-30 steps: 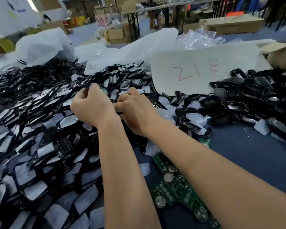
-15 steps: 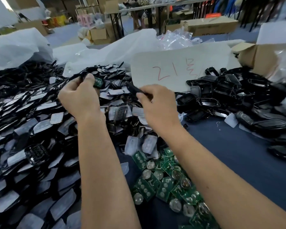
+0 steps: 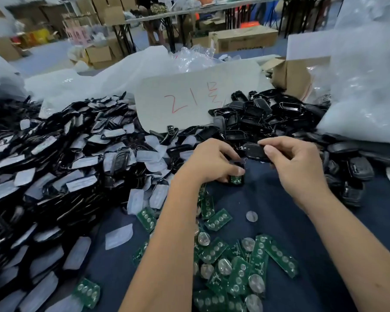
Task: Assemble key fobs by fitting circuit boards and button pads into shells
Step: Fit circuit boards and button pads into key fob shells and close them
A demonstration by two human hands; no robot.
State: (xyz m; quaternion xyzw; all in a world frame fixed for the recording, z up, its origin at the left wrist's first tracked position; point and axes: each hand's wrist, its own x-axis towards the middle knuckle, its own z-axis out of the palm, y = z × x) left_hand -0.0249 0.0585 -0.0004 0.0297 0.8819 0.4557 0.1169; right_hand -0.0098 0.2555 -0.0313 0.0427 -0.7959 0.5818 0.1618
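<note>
Bringing two halves together above the counter (image 3: pixel 279 221).
Left hand (image 3: pixel 208 163) is gripping a board-loaded shell (image 3: pixel 236 179); right hand (image 3: pixel 300 167), at three o'clock, is pinching a black cover (image 3: pixel 253 151) for mating.

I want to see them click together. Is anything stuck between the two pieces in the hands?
Nothing visible. The right hand pinches a black shell just above the left hand's shell with the green circuit board.

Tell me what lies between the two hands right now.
In the head view, the black shell pinched by the right hand spans the gap towards the left hand.
</note>
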